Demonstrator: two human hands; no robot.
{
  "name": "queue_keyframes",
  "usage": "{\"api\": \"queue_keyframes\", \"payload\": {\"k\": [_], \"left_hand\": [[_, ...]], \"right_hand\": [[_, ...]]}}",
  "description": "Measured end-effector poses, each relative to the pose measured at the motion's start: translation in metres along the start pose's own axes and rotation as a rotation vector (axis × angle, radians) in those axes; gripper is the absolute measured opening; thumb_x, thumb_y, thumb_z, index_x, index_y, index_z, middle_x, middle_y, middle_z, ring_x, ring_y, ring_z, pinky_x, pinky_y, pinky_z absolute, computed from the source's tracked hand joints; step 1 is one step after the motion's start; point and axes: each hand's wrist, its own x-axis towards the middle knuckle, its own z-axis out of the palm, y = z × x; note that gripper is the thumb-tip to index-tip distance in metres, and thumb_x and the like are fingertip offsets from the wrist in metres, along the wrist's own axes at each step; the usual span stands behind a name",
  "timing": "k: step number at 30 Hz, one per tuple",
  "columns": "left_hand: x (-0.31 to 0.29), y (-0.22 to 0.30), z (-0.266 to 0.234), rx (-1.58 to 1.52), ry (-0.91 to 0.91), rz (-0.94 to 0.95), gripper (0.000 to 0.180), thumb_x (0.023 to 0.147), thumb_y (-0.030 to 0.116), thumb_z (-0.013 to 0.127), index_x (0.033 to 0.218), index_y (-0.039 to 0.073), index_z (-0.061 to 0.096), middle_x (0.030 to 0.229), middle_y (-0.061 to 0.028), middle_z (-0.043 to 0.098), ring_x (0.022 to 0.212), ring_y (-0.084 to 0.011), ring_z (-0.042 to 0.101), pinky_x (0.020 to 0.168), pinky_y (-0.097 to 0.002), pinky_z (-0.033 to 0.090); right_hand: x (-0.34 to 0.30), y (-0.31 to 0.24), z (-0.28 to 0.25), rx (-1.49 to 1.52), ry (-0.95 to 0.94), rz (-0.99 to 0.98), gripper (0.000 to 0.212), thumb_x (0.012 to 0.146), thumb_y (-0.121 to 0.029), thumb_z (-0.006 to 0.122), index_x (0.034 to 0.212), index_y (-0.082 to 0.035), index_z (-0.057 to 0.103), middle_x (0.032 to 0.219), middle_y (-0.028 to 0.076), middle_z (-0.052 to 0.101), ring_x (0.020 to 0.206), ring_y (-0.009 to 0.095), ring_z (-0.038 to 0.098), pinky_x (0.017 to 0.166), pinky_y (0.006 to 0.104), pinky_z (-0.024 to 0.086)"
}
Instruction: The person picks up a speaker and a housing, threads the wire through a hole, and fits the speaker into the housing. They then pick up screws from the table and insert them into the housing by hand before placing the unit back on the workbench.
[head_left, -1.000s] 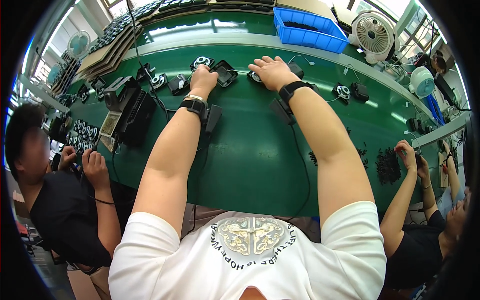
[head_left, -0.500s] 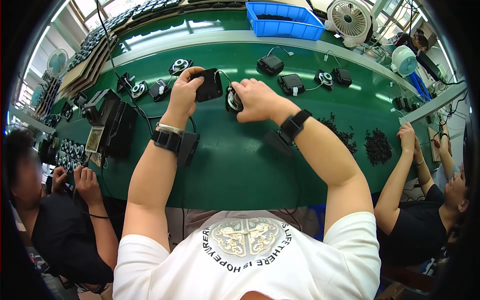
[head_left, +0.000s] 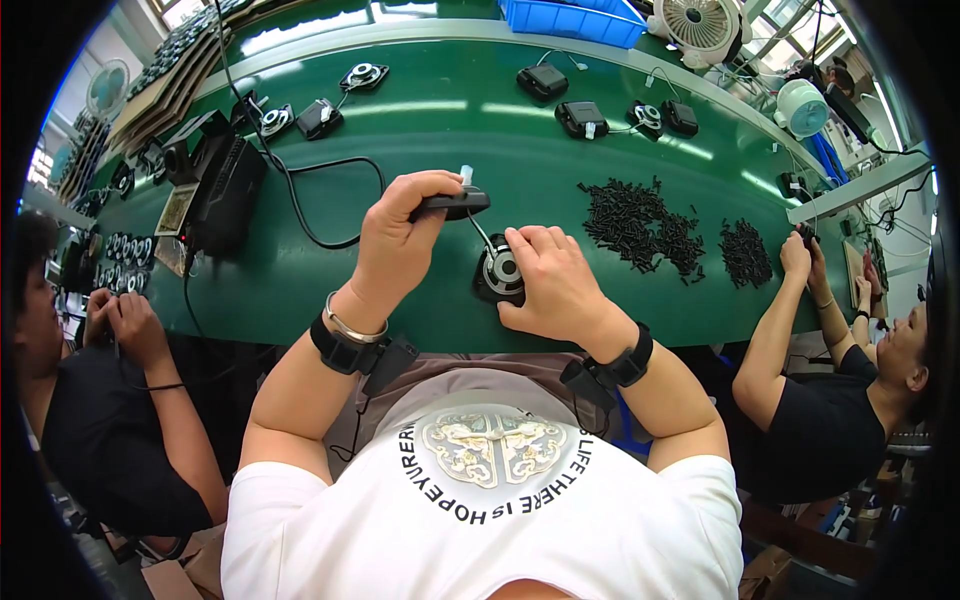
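My left hand [head_left: 407, 225] is closed on a flat black plastic housing [head_left: 455, 203], tilted so that its thin edge faces me. A small white connector [head_left: 466, 174] sticks up just beyond it. Lower and to the right, a round speaker [head_left: 500, 270] with a silver ring and black frame sits by the table's near edge. Fingers and thumb of my right hand [head_left: 553, 282] grip the speaker's right side. A pale cable [head_left: 481, 230] runs between the housing and the speaker.
Loose small black parts lie in two piles [head_left: 640, 225] [head_left: 746, 254] to the right. Speakers and black housings [head_left: 582, 119] are spread along the back. A black cable [head_left: 300, 210] loops beside a black machine [head_left: 218, 190] at left. Co-workers sit on both sides; a blue bin [head_left: 575, 22] stands behind.
Both hands have come nearer to me, bringing the housing and speaker along. The housing has turned from face-on to edge-on. The speaker now shows its round back more fully.
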Motion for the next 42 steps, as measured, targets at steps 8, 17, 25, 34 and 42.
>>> {"api": "queue_keyframes", "payload": {"k": [8,17,25,34,42], "left_hand": [[-0.023,0.002,0.003,0.442,-0.034,0.572,0.045,0.07,-0.016,0.064,0.109,0.007,0.067,0.1,-0.0075,0.068,0.101,-0.0278,0.062,0.09,-0.0381,0.053],[-0.038,-0.001,0.011,0.099,-0.027,0.497,0.048,0.067,-0.019,0.067,0.106,0.008,0.061,0.105,-0.0087,0.067,0.101,-0.0256,0.06,0.089,-0.0339,0.053],[-0.041,0.003,0.025,-0.001,0.061,0.241,0.044,0.067,-0.016,0.07,0.104,0.007,0.067,0.099,-0.0088,0.066,0.095,-0.0217,0.062,0.081,-0.0289,0.053],[-0.031,0.007,0.023,0.272,-0.136,0.076,0.042,0.069,-0.014,0.073,0.106,0.007,0.067,0.095,-0.0096,0.069,0.086,-0.0168,0.068,0.079,-0.0292,0.054],[0.0,-0.022,0.028,-0.183,-0.47,-0.199,0.056,0.077,-0.008,0.075,0.126,0.005,0.049,0.1,-0.008,0.072,0.095,-0.016,0.068,0.087,-0.0293,0.053]], "right_hand": [[-0.011,0.003,0.005,0.092,0.039,-0.032,0.076,0.063,-0.029,0.077,0.129,0.003,0.056,0.125,0.018,0.053,0.12,0.037,0.047,0.103,0.0452,0.037],[-0.01,0.016,-0.016,0.472,0.056,-0.079,0.062,0.075,-0.023,0.078,0.128,0.0,0.058,0.128,0.017,0.055,0.121,0.032,0.05,0.104,0.0407,0.039],[-0.002,0.007,-0.009,0.834,0.148,-0.081,0.047,0.078,-0.002,0.075,0.123,-0.001,0.062,0.117,0.014,0.064,0.106,0.026,0.063,0.094,0.0368,0.048],[-0.01,-0.007,-0.036,0.227,0.335,-0.265,0.057,0.07,-0.011,0.083,0.123,-0.004,0.063,0.126,0.014,0.06,0.115,0.03,0.058,0.096,0.0417,0.047],[0.014,0.021,-0.054,0.679,-0.095,-0.289,0.081,0.056,-0.026,0.091,0.129,-0.007,0.06,0.15,0.017,0.037,0.136,0.038,0.042,0.115,0.0457,0.031]]}}
